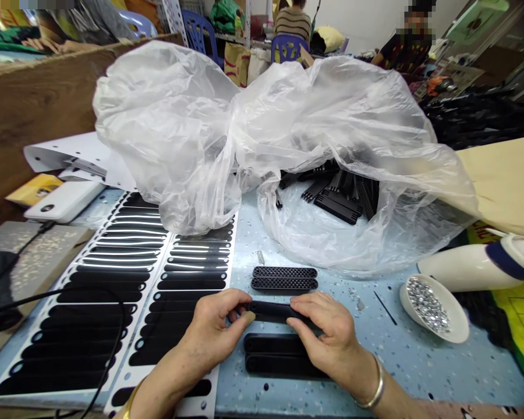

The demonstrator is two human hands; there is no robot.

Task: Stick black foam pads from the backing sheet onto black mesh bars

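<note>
Between both hands is a long black plastic strip (271, 310) with rounded ends. My left hand (218, 326) pinches its left end between thumb and fingers, and my right hand (325, 329) is closed around its right end. Just beyond the hands lie two black pieces with a lattice surface (283, 278), side by side. Nearer to me are two smooth black strips (275, 354), partly covered by my right hand. To the left, white backing sheets (168, 256) carry rows of black rounded strips, some lifted or shiny.
A large crumpled clear plastic bag (192, 128) spreads across the back, with several black toothed pieces (338, 203) inside. On the right stand a white bowl (460, 326) of shiny silver bits and a white and blue appliance (463, 267). A black cable (120, 326) crosses the sheets.
</note>
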